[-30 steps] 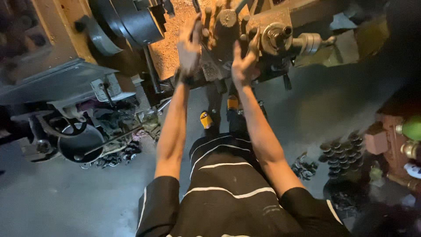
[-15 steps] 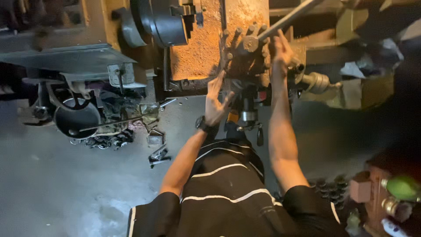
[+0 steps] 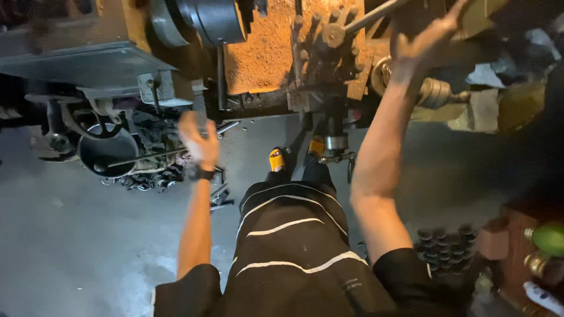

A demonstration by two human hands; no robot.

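I stand at a big metal lathe [image 3: 88, 64] whose bed is covered in orange-brown chips [image 3: 264, 53]. My right hand [image 3: 420, 50] is raised to the machine's right side, fingers spread, beside the tool post [image 3: 329, 44] and just under a long steel bar [image 3: 376, 14]. It grips nothing that I can see. My left hand [image 3: 200, 141], blurred, hangs in the air below the bed, with a dark band on its wrist and nothing in it. The dark round chuck [image 3: 214, 17] sits up and to the right of that hand.
A dark round pan [image 3: 106, 155] and metal scraps [image 3: 147, 176] lie under the machine at left. Several dark round parts [image 3: 446, 246] are stacked on the floor at right, near a green knob [image 3: 549, 238]. My yellow sandals [image 3: 276, 158] stand on grey concrete.
My left hand has dropped from the tool post down and to the left. My right hand has shifted right along the machine. The view has swung to the right.
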